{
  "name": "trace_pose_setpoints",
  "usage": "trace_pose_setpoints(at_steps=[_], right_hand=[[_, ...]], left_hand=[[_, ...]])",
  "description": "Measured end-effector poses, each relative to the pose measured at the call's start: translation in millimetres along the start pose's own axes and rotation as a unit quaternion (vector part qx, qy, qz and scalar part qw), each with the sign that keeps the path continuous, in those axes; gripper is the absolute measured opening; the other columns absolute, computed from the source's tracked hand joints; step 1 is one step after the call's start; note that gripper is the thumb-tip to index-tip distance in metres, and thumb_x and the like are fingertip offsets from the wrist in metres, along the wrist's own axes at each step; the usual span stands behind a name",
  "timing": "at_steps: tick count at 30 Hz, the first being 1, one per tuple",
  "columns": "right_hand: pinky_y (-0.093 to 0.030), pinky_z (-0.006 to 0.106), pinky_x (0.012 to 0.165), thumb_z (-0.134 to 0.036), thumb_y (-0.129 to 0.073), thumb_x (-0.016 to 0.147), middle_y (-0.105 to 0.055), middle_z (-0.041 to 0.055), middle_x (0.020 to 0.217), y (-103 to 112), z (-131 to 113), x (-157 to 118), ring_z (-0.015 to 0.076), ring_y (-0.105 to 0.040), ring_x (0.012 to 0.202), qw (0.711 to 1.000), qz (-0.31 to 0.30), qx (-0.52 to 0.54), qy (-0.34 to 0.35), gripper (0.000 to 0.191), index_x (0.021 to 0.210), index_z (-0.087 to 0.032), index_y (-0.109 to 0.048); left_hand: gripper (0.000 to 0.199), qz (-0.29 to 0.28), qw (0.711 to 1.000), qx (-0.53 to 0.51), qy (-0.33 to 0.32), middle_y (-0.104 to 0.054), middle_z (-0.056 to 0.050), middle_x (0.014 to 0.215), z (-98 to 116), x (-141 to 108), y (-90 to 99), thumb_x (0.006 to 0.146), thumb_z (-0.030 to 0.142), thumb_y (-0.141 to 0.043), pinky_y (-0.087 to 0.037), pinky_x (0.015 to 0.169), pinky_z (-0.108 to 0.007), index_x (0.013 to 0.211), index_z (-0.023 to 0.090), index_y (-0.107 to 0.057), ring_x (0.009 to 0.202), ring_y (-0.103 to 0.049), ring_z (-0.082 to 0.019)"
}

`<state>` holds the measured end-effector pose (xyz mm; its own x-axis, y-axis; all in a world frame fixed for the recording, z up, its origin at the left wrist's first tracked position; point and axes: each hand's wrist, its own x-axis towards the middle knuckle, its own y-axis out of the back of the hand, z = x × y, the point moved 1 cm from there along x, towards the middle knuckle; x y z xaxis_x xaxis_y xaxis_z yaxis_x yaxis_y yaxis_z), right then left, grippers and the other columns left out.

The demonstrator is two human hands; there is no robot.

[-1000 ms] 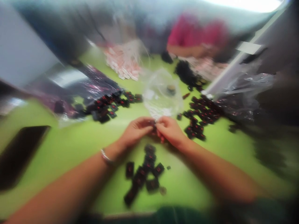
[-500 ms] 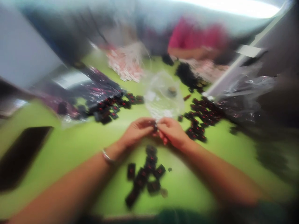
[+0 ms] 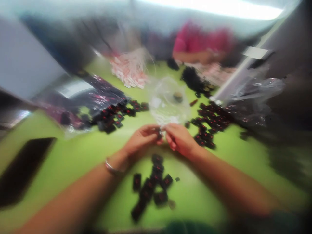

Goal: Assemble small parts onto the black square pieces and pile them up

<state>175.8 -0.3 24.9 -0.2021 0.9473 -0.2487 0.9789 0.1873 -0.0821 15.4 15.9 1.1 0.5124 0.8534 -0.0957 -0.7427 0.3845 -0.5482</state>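
From where I stand, both hands meet over the green worktop (image 3: 80, 151), and the small dark piece (image 3: 159, 132) sits right between their fingertips. It is nearer the left hand (image 3: 141, 139), whose thumb and fingers pinch it from one side. The right hand (image 3: 181, 138) comes in from the other, thumb and forefinger drawn narrow beside it, though I cannot tell whether they grip anything. Which way the piece's long axis runs, I can't make out either; the fingers cover too much of it

As for its looks, it is little and blackish, with a pale glint by the right fingertips, and too blurred for any finer detail

Just beyond the fingers lies a clear plastic bag (image 3: 168, 92) with whitish bits inside. Nearer the body, a cluster of black blocks (image 3: 146, 191) with red marks trails off toward the left. More such blocks lie in a left heap (image 3: 108, 120) and a right heap (image 3: 213, 118), both apart from the hands
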Motion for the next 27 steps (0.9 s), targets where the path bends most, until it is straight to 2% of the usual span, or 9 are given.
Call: trace_pose_setpoints(at_steps=[6,9,11,13,15,18,23,24,27], right_hand=[[-0.033,0.018,0.038,-0.039,-0.066,0.073,-0.05,-0.0064,0.048,-3,-6,-3,0.0065,-0.043,0.04,0.988,0.047,-0.138,0.052,0.026,0.068,-0.019,-0.051],[-0.03,0.021,0.038,-0.039,-0.062,0.075,-0.046,-0.0069,0.044,0,-5,-3,0.0076,-0.04,0.038,0.98,0.057,-0.191,0.018,0.024,0.067,-0.019,-0.05],[-0.029,0.022,0.038,-0.04,-0.057,0.077,-0.046,-0.0067,0.044,3,-1,-1,0.0087,-0.039,0.037,0.972,0.069,-0.225,0.007,0.023,0.068,-0.02,-0.052],[-0.033,0.023,0.043,-0.035,-0.059,0.075,-0.05,-0.0043,0.048,3,2,0,0.0098,-0.043,0.044,0.952,0.049,-0.302,0.026,0.02,0.065,-0.019,-0.053],[-0.033,0.023,0.048,-0.029,-0.06,0.071,-0.055,-0.0018,0.054,0,3,-2,0.0105,-0.046,0.051,0.917,-0.005,-0.396,0.042,0.017,0.059,-0.018,-0.053],[-0.027,0.024,0.047,-0.027,-0.057,0.073,-0.054,-0.0013,0.053,-6,-1,-9,0.0094,-0.042,0.048,0.871,-0.098,-0.479,0.039,0.021,0.054,-0.018,-0.053],[-0.024,0.025,0.046,-0.038,-0.056,0.078,-0.048,-0.0032,0.047,5,-12,-10,0.0085,-0.037,0.045,0.859,-0.202,-0.469,0.031,0.033,0.051,-0.017,-0.054],[-0.026,0.025,0.047,-0.036,-0.054,0.079,-0.049,-0.0029,0.048,11,-13,-6,0.0088,-0.039,0.046,0.864,-0.175,-0.471,0.035,0.033,0.052,-0.017,-0.053],[-0.033,0.024,0.053,-0.026,-0.05,0.079,-0.055,-0.0006,0.057,33,-13,8,0.0108,-0.046,0.055,0.879,0.03,-0.468,0.086,0.024,0.056,-0.017,-0.053]], left_hand=[[0.046,-0.01,0.993,0.113,-0.029,-0.071,-0.005,0.081,-7,1,2.4,0.071,0.024,-0.076,-0.05,0.069,-0.029,0.114,0.018,-0.06,0.071,-0.065,-0.016],[0.046,0.014,0.949,0.306,-0.079,-0.069,-0.004,0.077,4,1,6.5,0.075,0.032,-0.071,-0.049,0.069,-0.03,0.116,0.018,-0.059,0.068,-0.062,-0.016],[0.031,0.099,0.847,0.494,-0.169,-0.067,-0.006,0.079,23,0,14.6,0.078,0.038,-0.066,-0.047,0.073,-0.032,0.101,0.018,-0.066,0.072,-0.06,-0.018],[0.028,0.206,0.696,0.659,-0.199,-0.066,-0.012,0.091,47,-2,26.7,0.084,0.043,-0.056,-0.044,0.083,-0.037,0.088,0.017,-0.067,0.09,-0.059,-0.025],[0.035,0.287,0.569,0.76,-0.123,-0.064,-0.016,0.09,65,-4,41.0,0.084,0.047,-0.052,-0.043,0.081,-0.042,0.086,0.016,-0.066,0.094,-0.059,-0.032],[0.039,0.3,0.478,0.825,0.021,-0.063,-0.021,0.088,74,-3,57.3,0.082,0.047,-0.053,-0.045,0.072,-0.044,0.097,0.013,-0.063,0.085,-0.062,-0.036],[0.029,0.232,0.456,0.857,0.062,-0.063,-0.021,0.085,63,0,58.0,0.085,0.033,-0.048,-0.045,0.063,-0.039,0.101,0.012,-0.061,0.074,-0.063,-0.032],[0.028,0.227,0.457,0.858,0.057,-0.063,-0.02,0.085,62,1,56.1,0.085,0.032,-0.047,-0.045,0.062,-0.038,0.1,0.012,-0.061,0.073,-0.063,-0.032],[0.026,0.198,0.465,0.863,0.028,-0.062,-0.018,0.085,58,3,50.4,0.084,0.028,-0.047,-0.045,0.061,-0.038,0.097,0.014,-0.065,0.073,-0.062,-0.031]])
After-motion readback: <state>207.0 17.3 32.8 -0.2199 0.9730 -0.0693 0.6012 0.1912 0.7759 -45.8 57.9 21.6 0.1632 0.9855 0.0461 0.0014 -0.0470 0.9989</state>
